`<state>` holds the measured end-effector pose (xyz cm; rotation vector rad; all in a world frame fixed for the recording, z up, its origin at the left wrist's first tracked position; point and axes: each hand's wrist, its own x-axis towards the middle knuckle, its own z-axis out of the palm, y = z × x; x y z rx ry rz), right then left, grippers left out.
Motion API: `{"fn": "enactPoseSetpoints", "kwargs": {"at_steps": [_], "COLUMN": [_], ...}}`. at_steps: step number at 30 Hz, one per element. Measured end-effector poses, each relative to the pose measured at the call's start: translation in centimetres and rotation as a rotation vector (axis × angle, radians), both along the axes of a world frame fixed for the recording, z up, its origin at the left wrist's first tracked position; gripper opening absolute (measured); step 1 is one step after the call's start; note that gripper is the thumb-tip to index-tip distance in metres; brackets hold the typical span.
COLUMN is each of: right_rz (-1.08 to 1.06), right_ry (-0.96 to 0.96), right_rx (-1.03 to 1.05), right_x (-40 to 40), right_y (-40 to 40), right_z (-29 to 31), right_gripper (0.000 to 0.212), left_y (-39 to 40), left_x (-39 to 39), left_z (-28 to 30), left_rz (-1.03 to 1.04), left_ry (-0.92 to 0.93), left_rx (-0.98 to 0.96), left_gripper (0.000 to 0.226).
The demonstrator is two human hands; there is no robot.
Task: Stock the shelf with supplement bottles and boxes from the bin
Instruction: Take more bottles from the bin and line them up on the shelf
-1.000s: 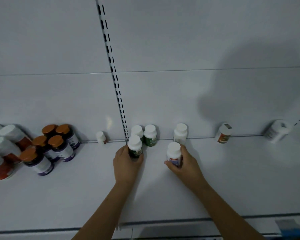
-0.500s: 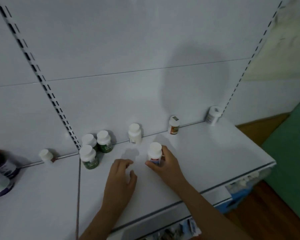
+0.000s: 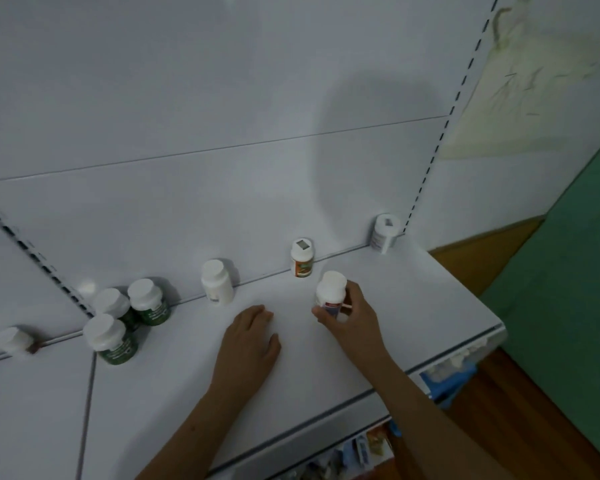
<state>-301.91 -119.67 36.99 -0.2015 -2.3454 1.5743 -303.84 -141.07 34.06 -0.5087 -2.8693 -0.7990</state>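
right hand (image 3: 355, 318) grip on bottle (image 3: 330, 293), shelf (image 3: 413, 306)

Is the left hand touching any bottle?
Apart. The head view shows the left hand on bare shelf, clear of the plain white bottle.

A white-capped supplement bottle (image 3: 330, 295) with a red and blue label is standing upright on the white shelf (image 3: 413, 306), just in front of the orange-labelled bottle (image 3: 302, 258). Three green bottles (image 3: 113, 339) are clustering well left of it; a plain white bottle (image 3: 217, 281) is standing between.
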Motion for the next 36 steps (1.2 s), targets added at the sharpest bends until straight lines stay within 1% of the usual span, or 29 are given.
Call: {"fn": "enactPoseSetpoints", "kwargs": {"at_steps": [4, 6, 8, 10, 13, 15, 18, 21, 22, 30, 34, 36], "right_rz": [0.127, 0.174, 0.214, 0.234, 0.243, 0.237, 0.210, 0.132, 0.115, 0.078, 0.104, 0.128], "right_ry": [0.017, 0.019, 0.036, 0.027, -0.020, -0.035, 0.000, 0.048, 0.054, 0.104, 0.065, -0.002], "right_rx": [0.007, 0.003, 0.015, 0.044, 0.151, 0.241, 0.387, 0.585, 0.608, 0.601, 0.592, 0.514], "right_x": [-2.0, -3.4, -5.0, -6.9, -9.0, -9.4, -9.4, -9.5, -9.6, -9.6, -9.3, -8.6], "right_y": [-3.3, -5.5, -7.7, -9.4, -10.7, -11.0, -11.0, -10.9, -10.9, -11.0, -11.2, -11.3], "right_z": [0.2, 0.6, 1.1, 0.6, -1.4, -2.6, -3.5, -4.1, -4.1, -4.0, -3.6, -3.2], "right_gripper": [0.056, 0.054, 0.053, 0.055, 0.062, 0.062, 0.052, 0.038, 0.036, 0.039, 0.037, 0.047], "left_y": [-2.4, -4.2, -5.4, -5.6, -5.2, -5.2, -5.3, -5.4, -5.4, -5.5, -5.6, -5.8], "left_x": [0.5, 0.7, 1.0, 1.0, 0.6, 0.5, 0.4, 0.3, 0.3, 0.0, 0.0, 0.0], "left_z": [0.3, 0.6, 0.8, 0.8, 0.4, 0.4, 0.3, 0.1, 0.1, -0.4, -0.7, -0.7], "left_rz": [-0.024, 0.044, 0.167, 0.232, 0.210, 0.212, 0.203, 0.179, 0.175, 0.179, 0.181, 0.161], "left_ry": [0.001, 0.009, -0.008, -0.029, -0.006, -0.005, 0.002, 0.013, 0.015, 0.051, 0.035, 0.021], "left_rx": [-0.032, -0.031, 0.017, 0.032, -0.037, -0.053, -0.084, -0.099, -0.100, -0.087, -0.091, -0.082], "left_gripper": [0.053, 0.047, 0.041, 0.048, 0.068, 0.073, 0.074, 0.070, 0.069, 0.065, 0.067, 0.063]}}
